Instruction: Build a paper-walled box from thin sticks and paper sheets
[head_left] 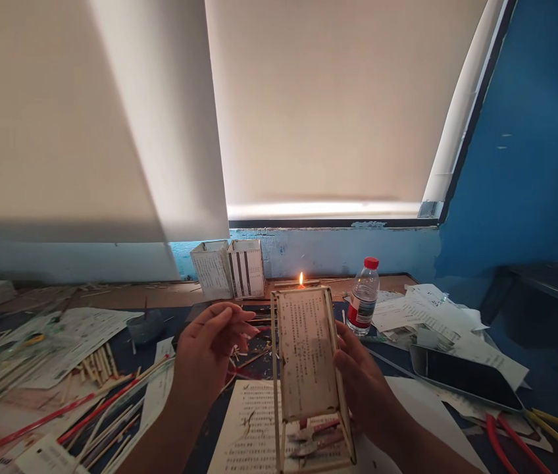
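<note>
1. nearest cam: stick frame [275, 368], roughly upright but a bit tilted, btwn the person's forearms, centre-rt of view. paper panel [308, 355] w/ vert. rows of printed text fills its upper pt; lower pt is open, so stuff behind shows thru.
2. r. hand [355, 362]: closed on the frame's rt edge, thumb at the near side, other fingers mostly hidden behind.
3. l. hand [210, 339]: raised just left of the frame, not touching it; fingers half curled & partly bunched. can't tell if there's sth tiny btwn the fingertips.
4. small flame [301, 279] shows just above the frame's top edge; what it burns on is hidden behind the frame.
5. under the frame: printed sheet [247, 421], partly covered by it in view.
6. l. side: loose thin sticks, red rods [47, 418], short pale sticks [99, 365] bunched on papers, plus dark translucent cup [145, 326].
7. back of table, near wall: 2 open-topped boxes w/ printed sides, left box [210, 271] & right box [247, 271], side by side.
8. r. side: red-capped bottle [364, 303] upright; beyond it paper heap [431, 319]; dark-screened phone [464, 375] lying on papers, red handles [501, 441] near its lower end.
9. bkgd: pale blinds [348, 99], blue wall [530, 164] at rt.
</note>
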{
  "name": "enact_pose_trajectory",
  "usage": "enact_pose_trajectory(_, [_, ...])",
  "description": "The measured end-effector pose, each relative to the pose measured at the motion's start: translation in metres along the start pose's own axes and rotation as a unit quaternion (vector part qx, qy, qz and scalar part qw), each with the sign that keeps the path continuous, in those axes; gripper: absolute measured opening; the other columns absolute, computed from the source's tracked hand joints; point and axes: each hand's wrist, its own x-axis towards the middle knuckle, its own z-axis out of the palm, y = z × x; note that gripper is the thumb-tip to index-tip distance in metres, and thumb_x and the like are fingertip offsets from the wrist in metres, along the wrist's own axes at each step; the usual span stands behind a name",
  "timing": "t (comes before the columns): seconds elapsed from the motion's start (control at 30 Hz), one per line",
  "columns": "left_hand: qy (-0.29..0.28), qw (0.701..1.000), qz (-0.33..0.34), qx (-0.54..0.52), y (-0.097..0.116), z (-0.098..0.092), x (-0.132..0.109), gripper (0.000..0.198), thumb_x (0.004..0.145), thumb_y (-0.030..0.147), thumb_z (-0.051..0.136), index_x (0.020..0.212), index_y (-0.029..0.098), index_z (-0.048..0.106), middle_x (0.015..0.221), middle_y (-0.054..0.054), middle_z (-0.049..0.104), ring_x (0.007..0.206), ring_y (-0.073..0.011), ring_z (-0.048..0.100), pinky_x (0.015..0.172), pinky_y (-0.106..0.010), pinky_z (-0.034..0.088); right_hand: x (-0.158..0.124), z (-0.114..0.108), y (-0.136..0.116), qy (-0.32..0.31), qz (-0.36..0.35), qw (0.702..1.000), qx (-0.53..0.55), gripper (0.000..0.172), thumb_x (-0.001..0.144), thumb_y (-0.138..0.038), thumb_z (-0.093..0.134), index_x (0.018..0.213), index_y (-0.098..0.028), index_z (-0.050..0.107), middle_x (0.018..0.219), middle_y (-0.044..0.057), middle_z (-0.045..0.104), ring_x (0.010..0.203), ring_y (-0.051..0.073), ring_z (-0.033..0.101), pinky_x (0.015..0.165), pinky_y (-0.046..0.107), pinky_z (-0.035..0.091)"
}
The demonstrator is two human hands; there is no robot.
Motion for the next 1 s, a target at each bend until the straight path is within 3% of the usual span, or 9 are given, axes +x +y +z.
enact_pose_trajectory(0.2, [0.003,0.994,0.065,0.083,-0.003,0.002,-0.003,0.019,0.081,0.029,0.080,0.075,0.022,0.063,0.061,0.004,0.067,0.045,-0.0109,0.057,0.042,-0.022,0.049,0.000,-0.003,-0.001,0.002,0.004,1.000,0.009,0.072,0.082,-0.053,0.082,0.139,-0.029,0.046,0.133,0.011,0.065,0.126,0.033,0.062,0.110,0.051,0.046])
enact_pose_trajectory(0.3, [-0.028,0.977,0.126,0.172,-0.009,0.007,-0.013,0.010,0.077,0.020,0.084,0.078,0.021,0.074,0.068,0.003,0.067,0.054,-0.0103,0.056,0.048,-0.021,0.049,-0.003,-0.002,0.000,-0.020,-0.010,1.000,-0.016,0.073,0.083,-0.052,0.082,0.142,-0.029,0.046,0.130,0.010,0.066,0.123,0.031,0.063,0.110,0.050,0.045])
enact_pose_trajectory(0.37, [-0.074,0.929,0.242,0.269,-0.012,0.008,-0.017,0.012,0.081,0.018,0.080,0.093,0.020,0.081,0.071,0.001,0.067,0.057,-0.0109,0.057,0.051,-0.021,0.049,-0.005,0.000,0.000,-0.046,-0.017,0.998,-0.036,0.071,0.083,-0.051,0.082,0.142,-0.029,0.048,0.127,0.010,0.067,0.120,0.031,0.064,0.106,0.049,0.047])
enact_pose_trajectory(0.43, [-0.102,0.856,0.364,0.351,-0.015,0.007,-0.018,0.023,0.087,0.015,0.075,0.109,0.018,0.079,0.074,-0.001,0.069,0.057,-0.0116,0.061,0.052,-0.022,0.051,-0.007,0.003,0.001,-0.075,-0.025,0.996,-0.051,0.069,0.083,-0.050,0.082,0.141,-0.030,0.050,0.126,0.010,0.067,0.116,0.030,0.065,0.100,0.047,0.050])
enact_pose_trajectory(0.5, [-0.097,0.815,0.421,0.386,-0.017,0.006,-0.018,0.023,0.090,0.013,0.072,0.113,0.017,0.076,0.083,-0.006,0.075,0.061,-0.0126,0.068,0.055,-0.022,0.053,-0.009,0.006,0.002,-0.095,-0.027,0.993,-0.059,0.069,0.083,-0.049,0.083,0.141,-0.031,0.050,0.124,0.009,0.066,0.111,0.029,0.066,0.096,0.045,0.051])
enact_pose_trajectory(0.6, [-0.085,0.793,0.434,0.420,-0.017,0.003,-0.018,0.019,0.091,0.016,0.072,0.110,0.018,0.075,0.094,-0.010,0.081,0.066,-0.0145,0.074,0.059,-0.023,0.056,-0.011,0.009,0.003,-0.109,-0.015,0.992,-0.065,0.071,0.080,-0.049,0.084,0.141,-0.032,0.051,0.121,0.008,0.066,0.105,0.028,0.067,0.092,0.043,0.051])
enact_pose_trajectory(0.73, [-0.058,0.771,0.449,0.448,-0.018,0.001,-0.019,0.014,0.091,0.021,0.075,0.104,0.019,0.075,0.091,-0.007,0.083,0.075,-0.0180,0.079,0.068,-0.025,0.060,-0.015,0.014,0.003,-0.106,-0.003,0.992,-0.070,0.074,0.078,-0.052,0.086,0.141,-0.032,0.053,0.121,0.008,0.065,0.106,0.028,0.065,0.093,0.042,0.049])
enact_pose_trajectory(1.0, [-0.021,0.740,0.468,0.482,-0.019,0.001,-0.023,0.019,0.087,0.022,0.081,0.105,0.019,0.077,0.075,-0.001,0.079,0.054,-0.0112,0.068,0.063,-0.022,0.058,-0.017,0.013,0.007,-0.116,-0.001,0.991,-0.068,0.077,0.078,-0.052,0.086,0.143,-0.032,0.049,0.127,0.009,0.063,0.108,0.028,0.065,0.093,0.042,0.050])
